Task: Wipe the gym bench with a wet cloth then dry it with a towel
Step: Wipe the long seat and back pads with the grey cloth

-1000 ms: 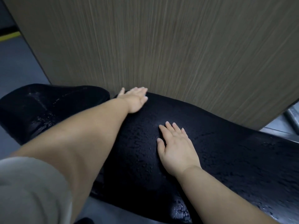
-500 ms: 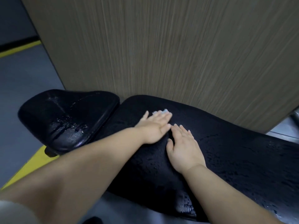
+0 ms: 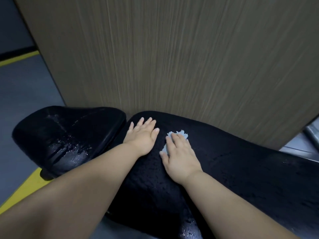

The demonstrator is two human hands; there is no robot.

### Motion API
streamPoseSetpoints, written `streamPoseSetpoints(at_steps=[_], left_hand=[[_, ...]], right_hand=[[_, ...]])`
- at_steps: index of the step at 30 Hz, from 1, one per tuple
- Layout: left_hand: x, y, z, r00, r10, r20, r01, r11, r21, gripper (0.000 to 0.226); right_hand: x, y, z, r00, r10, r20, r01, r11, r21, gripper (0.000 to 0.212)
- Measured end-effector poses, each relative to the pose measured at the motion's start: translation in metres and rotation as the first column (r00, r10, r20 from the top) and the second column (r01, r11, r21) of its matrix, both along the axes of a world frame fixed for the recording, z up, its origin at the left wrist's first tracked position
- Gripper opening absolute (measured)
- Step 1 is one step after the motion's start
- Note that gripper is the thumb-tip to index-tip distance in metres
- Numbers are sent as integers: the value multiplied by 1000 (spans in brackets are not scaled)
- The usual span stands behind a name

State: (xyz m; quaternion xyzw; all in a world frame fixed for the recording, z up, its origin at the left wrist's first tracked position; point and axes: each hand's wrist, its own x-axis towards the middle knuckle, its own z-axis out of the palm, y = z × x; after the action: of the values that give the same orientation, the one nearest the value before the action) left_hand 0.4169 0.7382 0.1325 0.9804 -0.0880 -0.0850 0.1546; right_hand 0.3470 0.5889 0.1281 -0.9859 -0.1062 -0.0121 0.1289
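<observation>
The black padded gym bench point(image 3: 241, 169) runs from lower right to centre, its surface wet and beaded with droplets. A small light blue cloth point(image 3: 180, 133) lies on the pad. My right hand point(image 3: 179, 154) presses flat on it, so only the cloth's edges show past the fingertips and beside the thumb. My left hand point(image 3: 142, 133) rests flat on the bare pad just left of the cloth, near the pad's end, fingers straight. No towel is in view.
A separate black seat pad point(image 3: 69, 135) with water pooled on it sits to the left, across a narrow gap. A brown wood-grain wall point(image 3: 172, 57) rises right behind the bench. Grey floor with yellow stripes point(image 3: 22, 190) lies at the left.
The cloth, half a second ago under my left fingertips, now lies under my right hand. My left hand has slid left toward the pad's end.
</observation>
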Motion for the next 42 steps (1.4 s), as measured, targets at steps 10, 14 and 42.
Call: streamPoseSetpoints(at_steps=[10,14,42], left_hand=[[51,-41,0,999,-46,2,46,999,-20,54],[58,-43,-7,998,-29,55,29,999,-16,53],[38,-159,-3,985,-174,-7,174,980,96,55]], right_hand=[[95,-10,-2,977,-197,-76,206,970,129,58],[123,-19,2,990,-135,-30,137,989,63,49],[125,-159,3,879,-416,-233,407,909,-91,48]])
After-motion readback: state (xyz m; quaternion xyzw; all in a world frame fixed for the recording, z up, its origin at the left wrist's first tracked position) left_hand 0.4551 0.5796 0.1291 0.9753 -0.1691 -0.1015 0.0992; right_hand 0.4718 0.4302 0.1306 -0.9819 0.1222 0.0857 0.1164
